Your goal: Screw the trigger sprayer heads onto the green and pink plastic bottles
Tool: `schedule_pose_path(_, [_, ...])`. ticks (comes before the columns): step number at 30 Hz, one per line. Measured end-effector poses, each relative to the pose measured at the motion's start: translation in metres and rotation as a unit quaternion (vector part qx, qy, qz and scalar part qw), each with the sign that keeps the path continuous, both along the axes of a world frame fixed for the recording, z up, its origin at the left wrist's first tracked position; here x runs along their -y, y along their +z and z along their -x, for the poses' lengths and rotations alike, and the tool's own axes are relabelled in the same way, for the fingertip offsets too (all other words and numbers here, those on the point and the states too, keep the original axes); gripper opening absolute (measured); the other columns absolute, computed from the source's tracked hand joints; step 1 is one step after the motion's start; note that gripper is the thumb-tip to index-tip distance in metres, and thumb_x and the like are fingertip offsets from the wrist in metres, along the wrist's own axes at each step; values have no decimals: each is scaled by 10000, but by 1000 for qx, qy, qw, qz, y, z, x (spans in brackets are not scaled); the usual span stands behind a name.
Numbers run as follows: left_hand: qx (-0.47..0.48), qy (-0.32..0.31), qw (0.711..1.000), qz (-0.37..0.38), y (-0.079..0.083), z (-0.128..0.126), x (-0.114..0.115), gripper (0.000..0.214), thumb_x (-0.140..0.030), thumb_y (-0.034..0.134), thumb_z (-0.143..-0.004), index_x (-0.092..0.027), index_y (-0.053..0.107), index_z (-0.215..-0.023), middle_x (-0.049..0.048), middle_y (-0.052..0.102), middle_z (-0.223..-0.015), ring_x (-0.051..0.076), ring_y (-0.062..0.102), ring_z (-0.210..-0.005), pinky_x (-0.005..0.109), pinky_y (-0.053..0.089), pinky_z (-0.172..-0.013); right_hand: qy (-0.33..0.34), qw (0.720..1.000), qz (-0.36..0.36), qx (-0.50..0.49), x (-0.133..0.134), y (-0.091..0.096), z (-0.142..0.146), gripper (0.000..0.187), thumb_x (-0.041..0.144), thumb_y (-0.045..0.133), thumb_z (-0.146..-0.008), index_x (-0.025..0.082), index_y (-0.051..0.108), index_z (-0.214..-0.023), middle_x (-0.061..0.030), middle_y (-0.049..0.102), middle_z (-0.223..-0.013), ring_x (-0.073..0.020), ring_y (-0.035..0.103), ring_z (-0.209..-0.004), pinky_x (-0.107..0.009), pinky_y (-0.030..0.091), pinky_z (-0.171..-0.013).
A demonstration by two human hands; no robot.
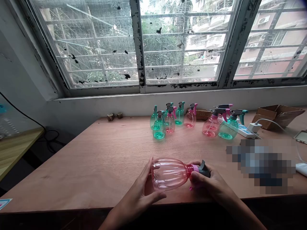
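A pink see-through spray bottle (pixel 169 173) lies on its side over the near edge of the wooden table (pixel 100 159). My left hand (pixel 144 193) cups the bottle's base, fingers curved around it. My right hand (pixel 207 182) is closed round the bottle's neck and its grey spray head (pixel 203 168) with a pink collar.
Several green and pink spray bottles (pixel 168 119) stand at the back of the table, with two larger ones (pixel 222 126) to the right. A white power strip (pixel 246 131), a cardboard box (pixel 278 115), a blurred patch (pixel 263 163) and two small brass objects (pixel 114 116) also lie there.
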State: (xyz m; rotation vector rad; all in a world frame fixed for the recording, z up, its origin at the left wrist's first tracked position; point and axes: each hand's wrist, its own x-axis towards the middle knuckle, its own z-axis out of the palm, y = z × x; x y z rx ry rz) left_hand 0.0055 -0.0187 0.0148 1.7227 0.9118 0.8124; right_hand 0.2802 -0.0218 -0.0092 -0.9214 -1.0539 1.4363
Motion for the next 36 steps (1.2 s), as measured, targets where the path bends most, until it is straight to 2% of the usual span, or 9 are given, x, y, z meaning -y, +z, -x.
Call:
schedule_pose_path(6, [-9,-3,999,-31,1,-1,0,968,-214,712,-866,-367,55,-1560,32,265,-1623,281,297,-1469,491,181,-1237,-1,1000,10,-17,0,-1,0,469,416,874,-703,156,632,-1009,9,702,-658,-171,663,-547,-328,615,-579])
schedule_pose_path(10, [-18,3,1000,-1,6,-3,5,1094,-224,756,-822,-305,-43,-1565,60,222,-1636,297,229,-1492,486,162,-1241,-3,1000,9,-18,0,-1,0,483,413,878,-698,155,629,-1021,12,694,-648,-175,663,-540,-335,613,-578])
schedule_pose_path(13, [-15,14,1000,12,7,-3,4,1027,-292,760,-831,-271,53,-1574,80,257,-1624,315,217,-1493,489,178,-1237,-8,1000,9,-18,1,0,1,494,411,882,-690,156,627,-1027,8,699,-654,-181,665,-543,-341,614,-574])
schedule_pose_path(16, [-6,4,1000,8,5,-3,0,987,-307,768,-829,-269,118,-1571,89,346,-1583,305,327,-1451,461,245,-1222,-15,1000,14,-18,1,0,1,504,417,886,-681,156,625,-1024,1,709,-665,-183,667,-548,-340,614,-575])
schedule_pose_path(19, [-14,8,1000,0,3,-3,0,995,-269,744,-848,-284,61,-1572,89,436,-1522,278,433,-1388,451,265,-1213,-16,1000,14,-16,1,2,2,508,433,886,-675,154,630,-1013,5,705,-652,-177,662,-537,-328,608,-567])
schedule_pose_path(22, [-22,4,999,-31,3,-4,2,960,-237,669,-900,-327,-18,-1565,65,348,-1580,263,371,-1429,442,227,-1225,-10,1000,8,-14,1,3,2,502,452,884,-669,154,642,-992,10,696,-634,-176,657,-526,-322,601,-556])
schedule_pose_path(26, [-10,-6,1000,-27,4,-3,4,1083,-240,692,-881,-323,-165,-1540,74,218,-1635,283,347,-1441,445,248,-1217,-23,1000,7,4,1,2,2,467,446,883,-668,162,665,-968,4,704,-643,-183,658,-538,-330,597,-569])
schedule_pose_path(32, [-24,4,1000,-10,0,-1,1,990,-279,745,-848,-306,70,-1571,86,260,-1620,316,339,-1442,486,241,-1216,-33,999,1,9,2,2,1,463,460,888,-653,165,678,-941,1,701,-637,-187,656,-527,-326,586,-564])
schedule_pose_path(36, [-13,16,999,-26,0,-4,3,1002,-220,712,-865,-345,6,-1565,68,355,-1576,285,375,-1424,493,198,-1227,-28,1000,1,8,2,2,1,451,451,877,-677,168,673,-963,5,701,-648,-180,654,-539,-321,590,-571])
